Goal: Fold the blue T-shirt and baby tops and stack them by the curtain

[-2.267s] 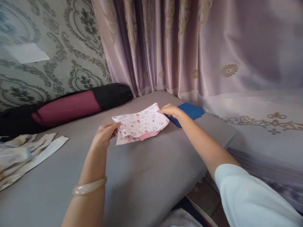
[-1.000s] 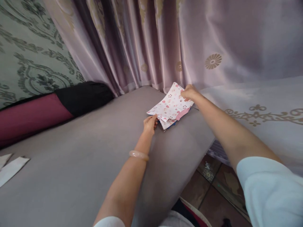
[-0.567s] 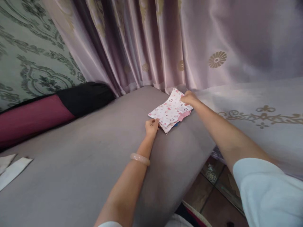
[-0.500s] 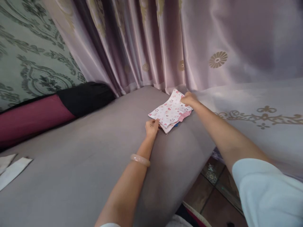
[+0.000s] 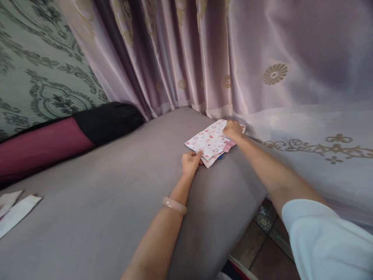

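Note:
A folded white cloth garment (image 5: 207, 140) with a pink and dark print lies near the far corner of the mattress. Pink trim shows along its right side, and a bit of blue cloth (image 5: 220, 157) peeks out beneath it. My left hand (image 5: 191, 161) pinches the near left corner, thumb on top and the other fingers mostly hidden below. At the far right end, my right hand (image 5: 232, 130) is closed on the garment with its fingers curled; part of the cloth sticks out past the knuckles.
The grey mattress (image 5: 116, 186) drops to a tiled floor (image 5: 265, 245) at the lower right. A black and maroon bolster (image 5: 84, 132) runs along the patterned wall. Purple curtains (image 5: 210, 58) hang behind. White pieces of cloth (image 5: 20, 210) lie at the left edge.
My right hand has curled over the garment's far end, and its raised far corner now lies lower. My left thumb has come over the near edge. The view has shifted slightly.

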### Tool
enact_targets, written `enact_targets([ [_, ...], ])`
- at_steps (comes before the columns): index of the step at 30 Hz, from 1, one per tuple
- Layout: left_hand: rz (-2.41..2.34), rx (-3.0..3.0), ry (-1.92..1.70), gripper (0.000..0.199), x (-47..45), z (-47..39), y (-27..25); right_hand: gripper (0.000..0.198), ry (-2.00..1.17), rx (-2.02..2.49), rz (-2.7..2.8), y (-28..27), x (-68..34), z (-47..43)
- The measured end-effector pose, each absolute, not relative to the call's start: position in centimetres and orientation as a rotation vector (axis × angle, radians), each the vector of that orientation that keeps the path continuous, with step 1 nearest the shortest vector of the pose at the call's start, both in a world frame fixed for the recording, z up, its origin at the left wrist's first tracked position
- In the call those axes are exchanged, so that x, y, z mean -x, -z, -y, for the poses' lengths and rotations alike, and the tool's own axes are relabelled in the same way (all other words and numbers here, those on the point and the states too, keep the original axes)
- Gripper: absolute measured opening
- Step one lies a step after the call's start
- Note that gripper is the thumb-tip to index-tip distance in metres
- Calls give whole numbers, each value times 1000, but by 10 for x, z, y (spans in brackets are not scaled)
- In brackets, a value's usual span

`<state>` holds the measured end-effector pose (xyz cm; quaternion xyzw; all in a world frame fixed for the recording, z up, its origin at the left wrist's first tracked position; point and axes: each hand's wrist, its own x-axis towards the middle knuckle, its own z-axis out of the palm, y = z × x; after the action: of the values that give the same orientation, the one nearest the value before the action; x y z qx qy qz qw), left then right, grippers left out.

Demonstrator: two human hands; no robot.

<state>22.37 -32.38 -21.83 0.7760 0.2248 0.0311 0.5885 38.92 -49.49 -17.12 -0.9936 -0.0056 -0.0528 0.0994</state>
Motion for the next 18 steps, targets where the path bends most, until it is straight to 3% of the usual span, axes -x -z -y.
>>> enact_targets([
  [7,-545,-1765,-50,33,-227,322,224,45,398,3030,91,199,-385,500],
  [18,-501,-1660,-39,26,-221,322,223,53,178,2946,-116,206,-385,507],
])
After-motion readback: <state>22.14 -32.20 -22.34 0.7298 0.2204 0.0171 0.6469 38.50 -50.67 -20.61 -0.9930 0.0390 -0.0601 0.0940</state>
